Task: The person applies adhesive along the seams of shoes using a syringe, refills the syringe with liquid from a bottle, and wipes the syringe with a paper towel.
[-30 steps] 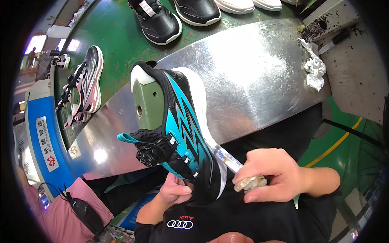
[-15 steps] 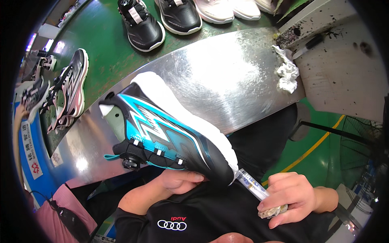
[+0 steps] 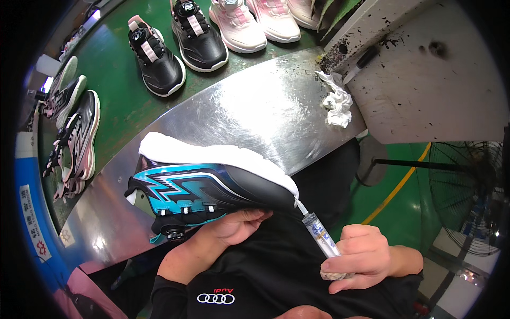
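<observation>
A black and turquoise sneaker point(image 3: 234, 183) with a thick white sole is held on its side in front of me. My left hand point(image 3: 239, 226) is closed around its laced side from below, partly hidden by the shoe. A dial and a turquoise loop show near its opening. My right hand point(image 3: 364, 255) grips a clear syringe point(image 3: 321, 235) with its fingers wrapped round the rear end. The syringe's pale narrow tip meets the toe, where the white sole joins the black upper; exact contact is too small to make out.
A shiny metal plate point(image 3: 255, 101) edges the green worktable point(image 3: 114, 85). Black sneakers point(image 3: 202, 45) and pale pink sneakers point(image 3: 239, 29) line the back; more shoes point(image 3: 82, 141) stand left. Crumpled white tissue point(image 3: 337, 103) and a black-handled tool point(image 3: 364, 61) lie right. A fan point(image 3: 467, 196) stands beyond.
The sneaker has tilted to a more level pose, its heel lower and toe slightly higher. The syringe has stayed at the toe and stands steeper. The whole view has shifted.
</observation>
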